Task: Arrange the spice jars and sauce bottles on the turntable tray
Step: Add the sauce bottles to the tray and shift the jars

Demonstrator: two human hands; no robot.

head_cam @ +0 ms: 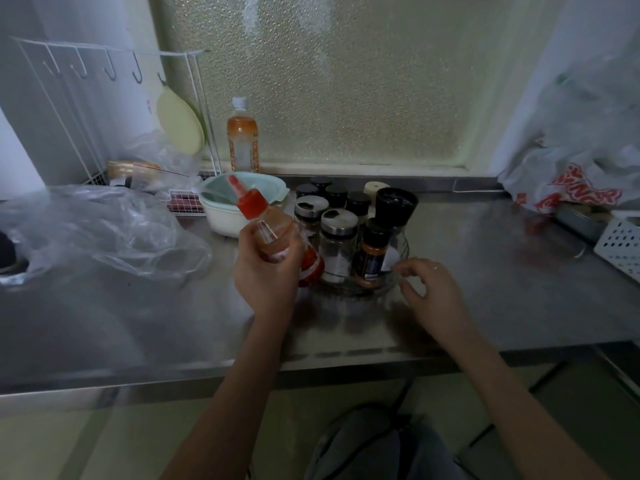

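Observation:
My left hand (265, 271) grips a sauce bottle (266, 223) with a red nozzle cap and orange contents, tilted to the left just above the left side of the clear turntable tray (394, 284). On the tray stand several jars: two steel-lidded glass jars (337, 237), an orange spice jar with a black cap (370, 258), a tall black grinder (394, 206) and several black-capped jars (336, 195) behind. My right hand (431, 289) rests at the tray's right rim, fingers curled and apart, touching the edge.
A pale green bowl (228, 206) sits left of the tray. A tall orange drink bottle (242, 140) stands by the window. Crumpled clear plastic (104, 230) lies to the left, a wire rack (104, 109) behind it. At right are plastic bags (571, 181) and a white basket (620, 244).

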